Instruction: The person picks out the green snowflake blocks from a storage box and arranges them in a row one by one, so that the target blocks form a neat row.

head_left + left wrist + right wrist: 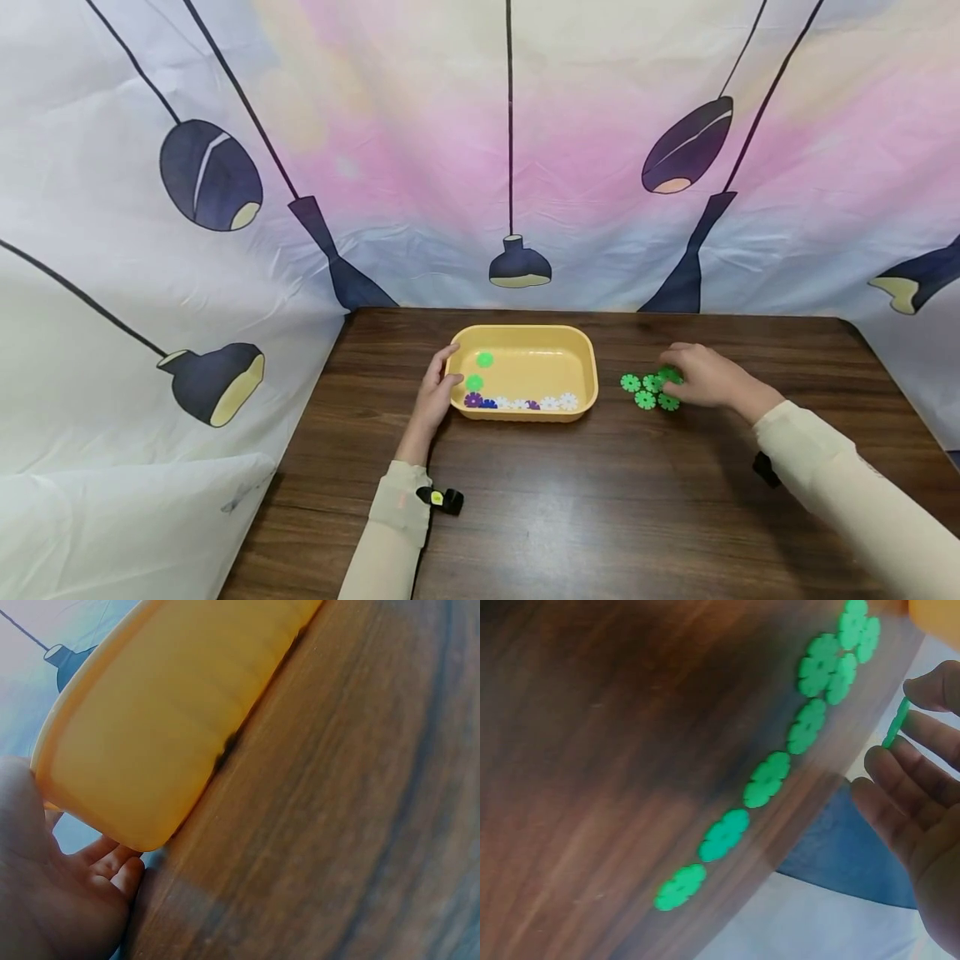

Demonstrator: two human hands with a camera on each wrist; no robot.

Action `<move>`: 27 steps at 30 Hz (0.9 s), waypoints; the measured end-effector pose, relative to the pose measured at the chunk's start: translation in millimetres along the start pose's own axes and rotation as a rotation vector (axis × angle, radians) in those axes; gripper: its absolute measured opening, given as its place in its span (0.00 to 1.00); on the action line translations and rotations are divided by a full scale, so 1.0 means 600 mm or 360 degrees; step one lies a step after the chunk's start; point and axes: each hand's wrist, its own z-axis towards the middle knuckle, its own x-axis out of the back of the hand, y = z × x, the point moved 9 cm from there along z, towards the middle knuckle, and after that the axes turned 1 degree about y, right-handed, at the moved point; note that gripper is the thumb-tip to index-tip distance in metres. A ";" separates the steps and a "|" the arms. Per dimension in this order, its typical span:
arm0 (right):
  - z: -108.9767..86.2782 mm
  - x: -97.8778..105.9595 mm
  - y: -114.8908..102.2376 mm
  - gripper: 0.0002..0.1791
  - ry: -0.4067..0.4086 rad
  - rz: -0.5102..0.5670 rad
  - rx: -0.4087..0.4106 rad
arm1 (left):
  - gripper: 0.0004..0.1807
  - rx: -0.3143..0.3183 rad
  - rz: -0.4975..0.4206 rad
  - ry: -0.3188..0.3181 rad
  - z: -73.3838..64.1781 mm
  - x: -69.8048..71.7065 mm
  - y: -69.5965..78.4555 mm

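Note:
A yellow plastic tray (525,332) stands near the table's back. My left hand (435,396) holds its left end, thumb at the rim and fingers against the outside wall; the left wrist view shows this hand (67,892) at the tray's corner. Inside lie two green snowflake discs (484,359) and, along the front wall, several purple, blue and white discs (568,402). To the tray's right, my right hand (705,379) is over a group of green snowflake discs (645,400). In the right wrist view, thumb and fingers pinch one green disc (897,722), seen edge-on above the table.
The brown wooden table (570,508) reaches back to a hanging cloth (435,208) printed with dark lamps. Several green discs (767,780) lie in a loose line in the right wrist view. A dark strap device (442,498) is on the left wrist.

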 end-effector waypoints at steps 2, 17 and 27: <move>-0.005 -0.005 0.007 0.18 -0.0010 -0.0013 -0.0015 | 0.31 0.0005 0.0004 -0.0004 -0.001 0.000 0.000; -0.039 -0.028 0.036 0.12 0.0001 0.0046 -0.0051 | 0.30 0.0015 -0.0009 0.0007 0.000 0.003 -0.001; -0.053 -0.042 0.050 0.12 0.0013 0.0017 -0.0065 | 0.30 0.0050 -0.0008 -0.0038 -0.014 -0.002 0.042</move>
